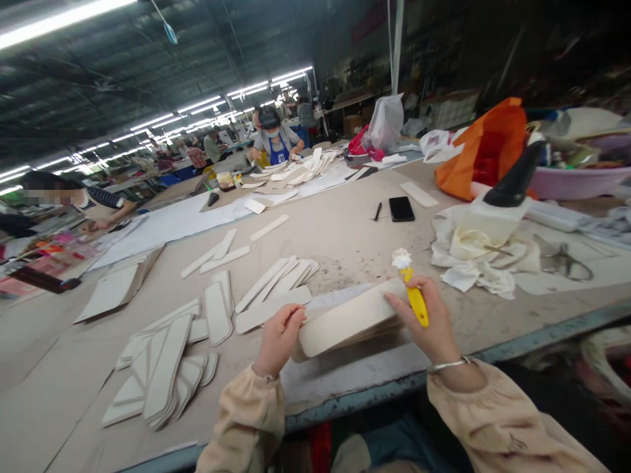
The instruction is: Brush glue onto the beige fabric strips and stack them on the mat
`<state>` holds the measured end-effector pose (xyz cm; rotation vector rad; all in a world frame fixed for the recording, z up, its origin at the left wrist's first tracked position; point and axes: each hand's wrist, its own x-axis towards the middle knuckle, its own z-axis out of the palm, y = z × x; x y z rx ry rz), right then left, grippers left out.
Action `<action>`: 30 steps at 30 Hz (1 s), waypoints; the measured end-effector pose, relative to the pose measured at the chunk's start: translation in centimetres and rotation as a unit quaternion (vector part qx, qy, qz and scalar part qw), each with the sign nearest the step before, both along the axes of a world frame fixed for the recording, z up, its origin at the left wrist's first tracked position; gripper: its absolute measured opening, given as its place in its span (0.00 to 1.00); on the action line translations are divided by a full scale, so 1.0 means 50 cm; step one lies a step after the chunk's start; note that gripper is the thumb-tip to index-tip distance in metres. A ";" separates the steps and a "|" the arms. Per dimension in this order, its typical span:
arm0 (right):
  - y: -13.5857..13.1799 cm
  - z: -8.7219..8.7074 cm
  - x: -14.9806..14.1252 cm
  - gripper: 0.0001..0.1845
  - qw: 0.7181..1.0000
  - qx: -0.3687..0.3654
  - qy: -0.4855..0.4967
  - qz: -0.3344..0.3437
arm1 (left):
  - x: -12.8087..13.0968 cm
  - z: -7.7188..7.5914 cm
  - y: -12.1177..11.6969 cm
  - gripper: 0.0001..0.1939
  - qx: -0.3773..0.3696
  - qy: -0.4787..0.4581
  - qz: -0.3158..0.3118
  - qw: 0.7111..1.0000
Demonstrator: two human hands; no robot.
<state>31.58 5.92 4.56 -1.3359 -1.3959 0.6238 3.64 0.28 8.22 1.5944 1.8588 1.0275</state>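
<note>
Between my hands, above the front edge of the table, is a stack of long off-white board strips (350, 318) with rounded corners, tilted up to the right. My left hand (280, 335) is closed at the stack's left end, fingers curled and thumb by the top strip. My right hand (430, 315) grips a yellow-handled brush (418, 303), its bristles coated in a white paste, while its thumb presses on the stack's right end. The fingers under the stack are hidden. A white sheet (355, 374) lies beneath.
Loose strips (167, 368) lie in piles at left, with another fanned group (276, 286) further in. To the right are a white plastic container (488, 226), scissors (562, 259), a phone (401, 209) and an orange bag (486, 151). Co-workers (276, 141) sit across the table.
</note>
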 end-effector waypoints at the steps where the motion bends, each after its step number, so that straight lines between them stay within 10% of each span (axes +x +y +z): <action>1: 0.002 -0.007 -0.001 0.20 1.000 -0.006 -0.015 -0.004 | -0.012 -0.006 -0.006 0.16 0.010 0.001 0.022 1.000; 7: 0.008 -0.026 -0.009 0.21 0.998 -0.020 -0.056 -0.009 | -0.068 -0.058 -0.080 0.15 0.061 0.024 0.104 0.992; 13: 0.011 -0.030 -0.017 0.21 0.997 -0.026 -0.077 -0.015 | -0.070 -0.113 -0.139 0.20 0.132 0.133 0.056 0.981; 30: 0.021 -0.037 -0.027 0.19 0.993 0.011 -0.119 0.001 | -0.044 -0.134 -0.126 0.20 0.286 0.257 -0.065 0.921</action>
